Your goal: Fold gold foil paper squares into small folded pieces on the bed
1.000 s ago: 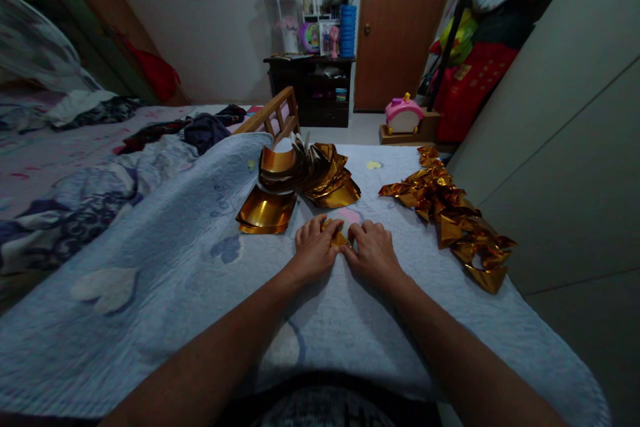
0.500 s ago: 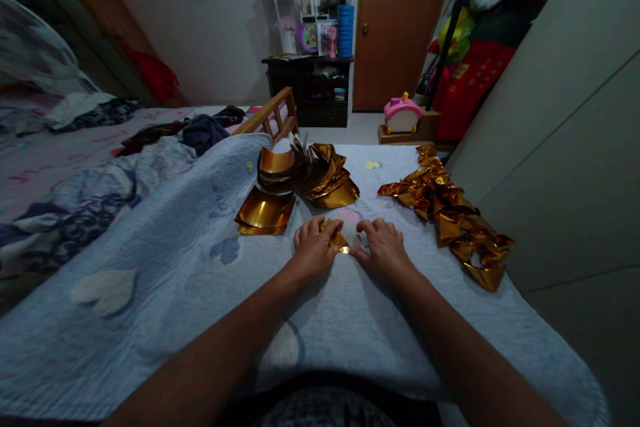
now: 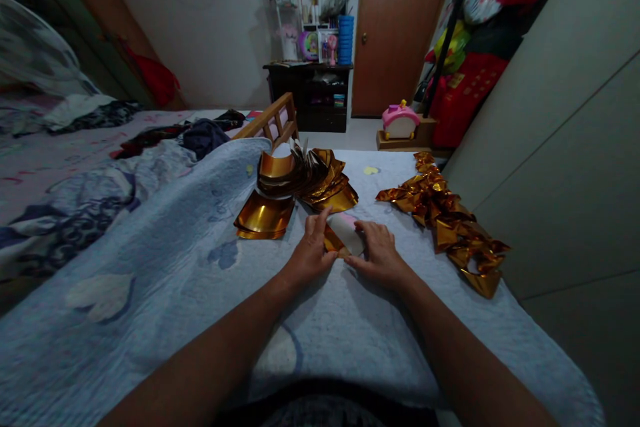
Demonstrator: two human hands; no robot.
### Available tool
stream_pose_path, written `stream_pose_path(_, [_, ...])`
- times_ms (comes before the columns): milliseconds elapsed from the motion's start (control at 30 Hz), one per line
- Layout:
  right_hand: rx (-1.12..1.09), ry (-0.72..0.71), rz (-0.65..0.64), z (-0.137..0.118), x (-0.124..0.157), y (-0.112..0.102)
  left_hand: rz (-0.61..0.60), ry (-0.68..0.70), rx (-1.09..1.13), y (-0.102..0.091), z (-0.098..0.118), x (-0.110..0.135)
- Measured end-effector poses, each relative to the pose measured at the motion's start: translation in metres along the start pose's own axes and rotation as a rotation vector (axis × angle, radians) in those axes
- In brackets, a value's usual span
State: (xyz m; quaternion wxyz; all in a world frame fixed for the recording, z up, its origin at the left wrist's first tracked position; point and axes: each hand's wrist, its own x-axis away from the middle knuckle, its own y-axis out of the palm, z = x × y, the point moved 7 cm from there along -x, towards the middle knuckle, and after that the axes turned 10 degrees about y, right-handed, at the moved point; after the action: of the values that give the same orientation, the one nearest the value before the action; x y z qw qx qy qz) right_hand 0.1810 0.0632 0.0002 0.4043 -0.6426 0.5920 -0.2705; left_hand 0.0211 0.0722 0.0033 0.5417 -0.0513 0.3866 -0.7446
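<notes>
Between my hands is a small sheet of gold foil paper (image 3: 336, 241), its gold side folded or rolled over at the left and its pale back showing at the right. My left hand (image 3: 311, 248) grips the left edge, thumb near the bottom corner and fingers at the top. On the opposite side, my right hand (image 3: 379, 248) holds the other edge between thumb and fingers. Just beyond lies a fanned stack of gold foil sheets (image 3: 265, 213). To the right stretches a pile of folded gold foil pieces (image 3: 443, 213).
A light blue blanket (image 3: 200, 320) with heart patterns covers the surface under my hands. A wooden rail (image 3: 273, 117) stands behind the stack. Farther back are a dark cabinet (image 3: 307, 97), a pink toy (image 3: 400, 121) and a brown door (image 3: 390, 27). Pale cabinet doors (image 3: 560, 167) rise at the right.
My left fingers have lifted and spread along the sheet's upper edge. More of the paper shows between my hands, and my right hand has closed in on its right edge.
</notes>
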Motion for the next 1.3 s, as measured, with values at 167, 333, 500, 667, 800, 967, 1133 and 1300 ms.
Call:
stream_pose_path(167, [0.020, -0.022, -0.036, -0.003, -0.002, 0.007, 0.033, 0.029, 0.017, -0.001, 0.003, 0.001])
stream_pose_path(333, [-0.057, 0.033, -0.027, -0.003, -0.006, 0.005, 0.031, 0.044, 0.156, -0.001, 0.003, 0.000])
stream_pose_path(500, [-0.275, 0.026, -0.039, -0.005, -0.007, -0.004, 0.045, -0.039, 0.414, -0.001, -0.002, 0.002])
stream_pose_path(667, [-0.639, 0.149, -0.065, -0.002, -0.008, -0.002, 0.103, -0.174, 0.842, 0.006, -0.003, 0.000])
stream_pose_path(800, [-1.105, 0.265, -0.101, -0.002, -0.008, 0.006, 0.184, -0.231, 1.010, 0.011, -0.002, -0.001])
stream_pose_path(967, [-1.270, 0.322, -0.092, 0.000, -0.009, 0.004, 0.152, -0.196, 1.017, 0.013, 0.001, -0.001])
stream_pose_path(1133, [-1.280, 0.389, -0.078, 0.013, -0.010, 0.001, 0.086, -0.119, 0.695, -0.003, -0.002, 0.002])
stream_pose_path(1300, [-1.256, 0.384, -0.142, 0.023, -0.014, 0.009, -0.021, 0.102, 0.266, -0.015, 0.012, 0.004])
